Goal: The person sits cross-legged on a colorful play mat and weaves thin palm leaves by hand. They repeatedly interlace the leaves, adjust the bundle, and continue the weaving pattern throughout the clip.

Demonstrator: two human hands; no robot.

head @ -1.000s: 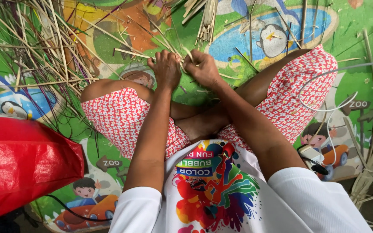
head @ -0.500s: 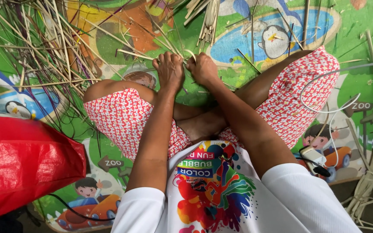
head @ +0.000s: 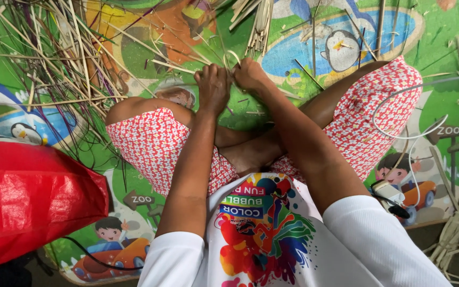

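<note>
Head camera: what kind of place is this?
Probably a home floor used for craft work: a cartoon play mat, loose straw strips scattered on it, and a red bag beside the seated person.

Left grip point(head: 213, 87), right grip point(head: 249, 74) closed, touching, arms extended.

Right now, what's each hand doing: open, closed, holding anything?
Left hand: closed, fingers curled on a thin pale straw strip.
Right hand: closed, pinching the same strip, pressed against the left.
</note>
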